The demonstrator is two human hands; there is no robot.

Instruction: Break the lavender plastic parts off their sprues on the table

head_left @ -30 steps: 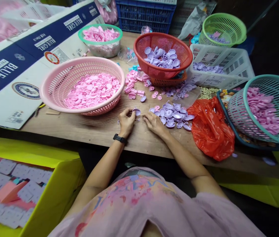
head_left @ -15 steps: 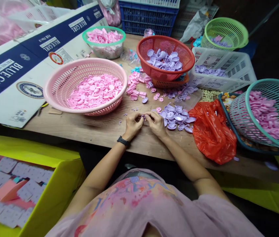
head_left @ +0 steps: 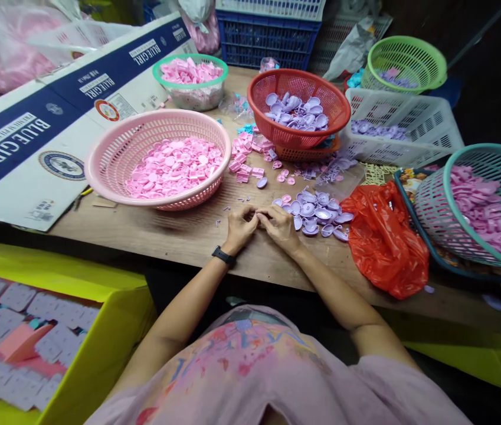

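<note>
My left hand (head_left: pixel 240 228) and my right hand (head_left: pixel 280 227) meet fingertip to fingertip just above the wooden table (head_left: pixel 179 233). Both are closed in a pinch. Whatever sits between the fingertips is hidden by the fingers. Right beside my right hand lies a pile of purple oval plastic pieces (head_left: pixel 321 211). A few tiny purple bits (head_left: pixel 218 223) are scattered to the left of my left hand. Farther back, a single purple oval piece (head_left: pixel 262 183) rests near some loose pink plastic parts (head_left: pixel 245 168).
A pink basket (head_left: pixel 104 171) of pink parts stands left, a red basket (head_left: pixel 259 94) of purple parts behind. To the right are a red plastic bag (head_left: pixel 385 236), a white crate (head_left: pixel 431 141) and a tilted teal basket (head_left: pixel 449 200). A yellow box (head_left: pixel 121 307) sits low at left.
The view has shifted slightly. My hands stay together, and a purple piece glimpsed between the fingertips before is now covered by them.
</note>
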